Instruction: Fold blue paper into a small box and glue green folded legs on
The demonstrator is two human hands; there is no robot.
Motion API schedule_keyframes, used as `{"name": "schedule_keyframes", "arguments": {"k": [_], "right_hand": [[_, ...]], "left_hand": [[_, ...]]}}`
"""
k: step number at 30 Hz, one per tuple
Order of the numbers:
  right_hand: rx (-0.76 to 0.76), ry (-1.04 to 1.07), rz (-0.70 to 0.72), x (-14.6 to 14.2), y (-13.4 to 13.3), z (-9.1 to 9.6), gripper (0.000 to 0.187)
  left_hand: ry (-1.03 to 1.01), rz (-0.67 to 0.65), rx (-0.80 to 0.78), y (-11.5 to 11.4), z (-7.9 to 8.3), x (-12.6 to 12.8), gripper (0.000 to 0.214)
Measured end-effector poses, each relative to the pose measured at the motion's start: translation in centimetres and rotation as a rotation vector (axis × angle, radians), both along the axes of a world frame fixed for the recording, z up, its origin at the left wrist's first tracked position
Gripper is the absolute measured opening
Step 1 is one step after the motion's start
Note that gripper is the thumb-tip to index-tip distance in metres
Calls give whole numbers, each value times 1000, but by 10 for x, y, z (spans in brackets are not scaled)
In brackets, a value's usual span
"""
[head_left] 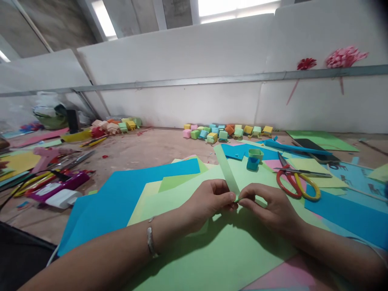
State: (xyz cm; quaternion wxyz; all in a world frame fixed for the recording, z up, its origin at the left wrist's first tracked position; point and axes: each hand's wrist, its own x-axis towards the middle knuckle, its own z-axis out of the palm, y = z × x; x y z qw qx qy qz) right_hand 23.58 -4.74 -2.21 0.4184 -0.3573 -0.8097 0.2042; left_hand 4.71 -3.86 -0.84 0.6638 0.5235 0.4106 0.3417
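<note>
A long light green paper strip point(226, 169) runs from between my fingers up and away to the left. My left hand point(209, 202) pinches its near end, fingers closed on the paper. My right hand point(269, 206) pinches the same end from the right, fingertips touching those of the left. Both hands rest over large light green sheets point(212, 250) lying on blue sheets point(121, 194). A silver bracelet point(150, 242) is on my left wrist.
Red and yellow scissors point(295, 182) lie right of my hands. Small green and blue paper cubes point(254, 158) stand behind the strip. Several coloured paper cubes point(224, 132) line the white wall. Pens, a stapler and tools point(54, 178) lie at left. A phone point(313, 147) sits at right.
</note>
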Motion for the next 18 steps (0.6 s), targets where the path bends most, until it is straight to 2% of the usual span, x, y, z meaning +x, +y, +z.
{"name": "schedule_keyframes", "arguments": {"k": [6, 18], "right_hand": [[-124, 16, -85, -5, -5, 2, 15], [-245, 82, -136, -8, -6, 5, 12]], "left_hand": [[78, 18, 97, -1, 3, 1, 21], [20, 5, 86, -3, 4, 1, 21]]}}
